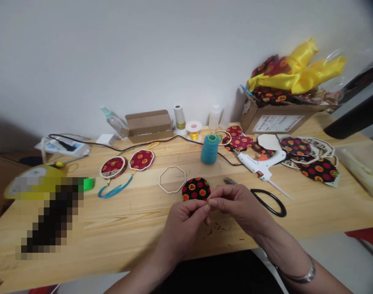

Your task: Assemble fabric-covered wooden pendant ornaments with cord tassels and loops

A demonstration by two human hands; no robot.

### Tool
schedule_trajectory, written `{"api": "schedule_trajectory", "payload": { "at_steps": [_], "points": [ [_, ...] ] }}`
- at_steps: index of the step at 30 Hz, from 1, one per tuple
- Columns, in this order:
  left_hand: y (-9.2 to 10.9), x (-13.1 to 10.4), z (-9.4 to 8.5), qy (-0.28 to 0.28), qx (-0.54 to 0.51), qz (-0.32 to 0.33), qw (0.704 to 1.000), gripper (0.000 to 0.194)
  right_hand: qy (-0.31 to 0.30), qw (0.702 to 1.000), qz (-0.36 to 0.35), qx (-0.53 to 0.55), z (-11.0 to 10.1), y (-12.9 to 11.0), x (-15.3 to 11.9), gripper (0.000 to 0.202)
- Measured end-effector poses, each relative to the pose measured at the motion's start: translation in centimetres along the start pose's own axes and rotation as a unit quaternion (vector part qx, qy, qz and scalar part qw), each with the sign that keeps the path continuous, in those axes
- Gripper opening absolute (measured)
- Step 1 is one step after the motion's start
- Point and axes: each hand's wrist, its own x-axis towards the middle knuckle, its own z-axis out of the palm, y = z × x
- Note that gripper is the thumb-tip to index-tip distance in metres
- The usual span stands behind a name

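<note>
My left hand (186, 218) and my right hand (237, 206) meet fingertip to fingertip above the front of the table. Thumb and forefinger of each are pinched together, and whatever lies between them is too small to make out. Right behind the fingertips is a black fabric-covered piece (196, 188) with red and orange flowers; its near edge is hidden, so I cannot tell whether the fingers touch it. A thin scalloped wooden frame (172, 179) lies to its left. Scissors (270, 202) with black handles lie partly under my right hand.
A teal thread cone (209, 149) and a white glue gun (260, 162) stand beyond my hands. Two finished ornaments (142, 159) lie left. Fabric pieces (319, 167) and a cardboard box (275, 118) are at right. A black cable (149, 142) crosses the back.
</note>
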Motion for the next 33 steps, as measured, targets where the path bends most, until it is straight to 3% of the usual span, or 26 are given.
{"api": "schedule_trajectory", "payload": {
  "at_steps": [5,9,13,20,29,33],
  "points": [
    [-0.5,0.0,0.0,-0.022,-0.016,-0.007,1.0,0.026,0.015,0.999,-0.019,-0.037,0.0,-0.3,-0.1,0.009],
    [-0.7,0.1,0.1,-0.044,-0.09,-0.017,0.995,0.024,0.04,0.997,-0.047,-0.054,-0.2,-0.4,-0.2,0.01],
    [-0.7,0.2,0.1,-0.053,-0.136,-0.028,0.989,0.025,0.047,0.997,-0.059,0.013,-0.3,-0.5,-0.4,0.011],
    [-0.5,0.3,-0.2,-0.051,-0.054,0.019,0.997,0.026,-0.04,0.984,-0.047,0.166,0.3,-1.0,-0.9,0.017],
    [0.0,0.3,-0.6,-0.014,0.017,0.06,0.998,0.022,-0.01,0.971,-0.143,0.193,0.0,-1.6,-1.0,0.017],
    [0.1,0.7,-1.5,0.014,0.137,0.155,0.978,0.021,0.003,0.965,-0.176,0.195,-0.4,-2.2,-1.1,0.017]
  ]
}}
